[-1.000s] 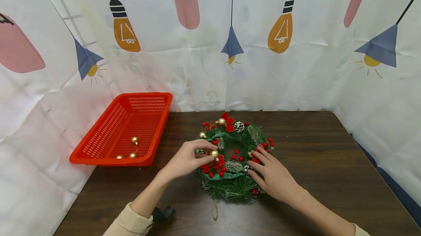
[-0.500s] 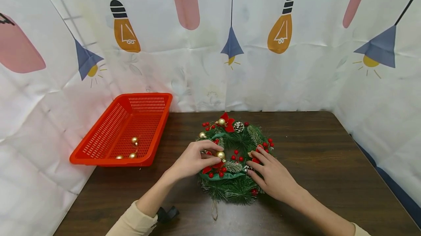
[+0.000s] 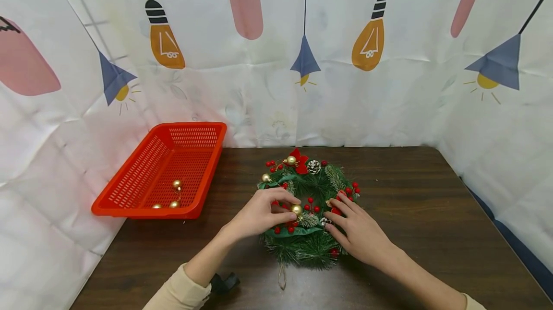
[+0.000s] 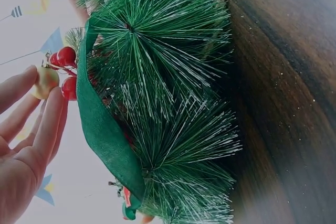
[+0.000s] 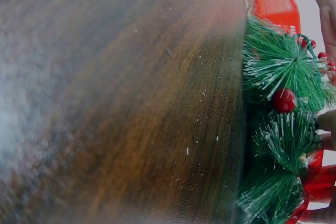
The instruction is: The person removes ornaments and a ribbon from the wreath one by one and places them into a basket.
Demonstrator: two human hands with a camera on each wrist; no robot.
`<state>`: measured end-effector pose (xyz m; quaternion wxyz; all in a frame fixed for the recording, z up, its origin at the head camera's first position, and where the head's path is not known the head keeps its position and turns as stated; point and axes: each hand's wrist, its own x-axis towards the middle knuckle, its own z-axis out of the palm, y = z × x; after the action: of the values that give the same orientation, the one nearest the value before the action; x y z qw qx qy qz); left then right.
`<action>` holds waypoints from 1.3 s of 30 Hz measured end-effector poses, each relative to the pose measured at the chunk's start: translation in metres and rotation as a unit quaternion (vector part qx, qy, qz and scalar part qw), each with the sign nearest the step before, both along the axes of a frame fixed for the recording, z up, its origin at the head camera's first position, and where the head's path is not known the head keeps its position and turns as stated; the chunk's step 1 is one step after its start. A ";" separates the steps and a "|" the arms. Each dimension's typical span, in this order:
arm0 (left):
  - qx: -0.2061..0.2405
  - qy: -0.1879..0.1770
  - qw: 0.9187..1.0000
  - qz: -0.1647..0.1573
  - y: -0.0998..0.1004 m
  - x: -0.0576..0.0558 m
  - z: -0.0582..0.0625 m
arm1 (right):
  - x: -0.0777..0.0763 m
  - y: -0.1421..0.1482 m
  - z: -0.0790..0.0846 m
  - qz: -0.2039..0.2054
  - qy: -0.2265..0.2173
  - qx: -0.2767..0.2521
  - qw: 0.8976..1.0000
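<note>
A green Christmas wreath [image 3: 298,251] lies on the dark wooden table, trimmed with red berries, red flowers, pine cones and a green ribbon [image 4: 107,137]. My left hand [image 3: 261,214] pinches a small gold bauble [image 3: 296,209] between thumb and fingers, over the wreath's left inner side. In the left wrist view that bauble [image 4: 46,82] shows close to red berries [image 4: 66,56]. My right hand [image 3: 360,235] rests on the wreath's right side, its fingers spread and fairly straight over a red flower. Part of that flower is hidden under the fingers.
A red plastic basket [image 3: 207,175] stands at the back left with several gold baubles [image 3: 177,184] in it. The wreath's twine loop [image 3: 282,277] points toward me. A black strap [image 3: 224,282] hangs by my left cuff. A patterned curtain [image 3: 268,99] closes off the back.
My left hand has carried the gold bauble rightward and slightly toward me, closer to the wreath's middle. My right hand has stayed in place on the wreath.
</note>
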<state>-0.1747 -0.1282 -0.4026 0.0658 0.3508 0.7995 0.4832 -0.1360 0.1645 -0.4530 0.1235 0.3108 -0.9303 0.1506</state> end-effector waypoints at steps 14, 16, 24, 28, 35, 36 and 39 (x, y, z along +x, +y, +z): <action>-0.023 0.030 0.999 -0.010 0.011 -0.002 -0.001 | -0.001 0.000 0.000 0.004 -0.002 0.000 1.000; -0.020 0.035 0.999 -0.017 0.012 -0.003 -0.002 | 0.000 0.000 0.000 0.003 -0.001 0.001 1.000; 0.016 0.012 0.999 -0.035 0.017 -0.005 -0.005 | -0.001 0.001 -0.001 0.002 0.001 0.002 1.000; 0.046 -0.016 0.998 -0.033 0.018 -0.006 -0.004 | -0.001 0.000 -0.001 0.004 0.000 0.001 1.000; 0.063 -0.018 0.998 -0.007 0.014 -0.010 0.004 | 0.000 0.001 0.000 0.002 -0.002 0.001 1.000; 0.066 -0.018 0.998 -0.003 0.013 -0.011 0.006 | 0.000 0.001 0.000 0.003 -0.002 0.001 1.000; 0.075 -0.019 0.997 0.008 0.011 -0.013 0.010 | 0.000 0.001 0.000 0.004 -0.001 0.000 1.000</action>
<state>-0.1874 -0.1173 -0.3928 0.0505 0.3392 0.7624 0.5488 -0.1360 0.1652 -0.4528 0.1218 0.3147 -0.9291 0.1517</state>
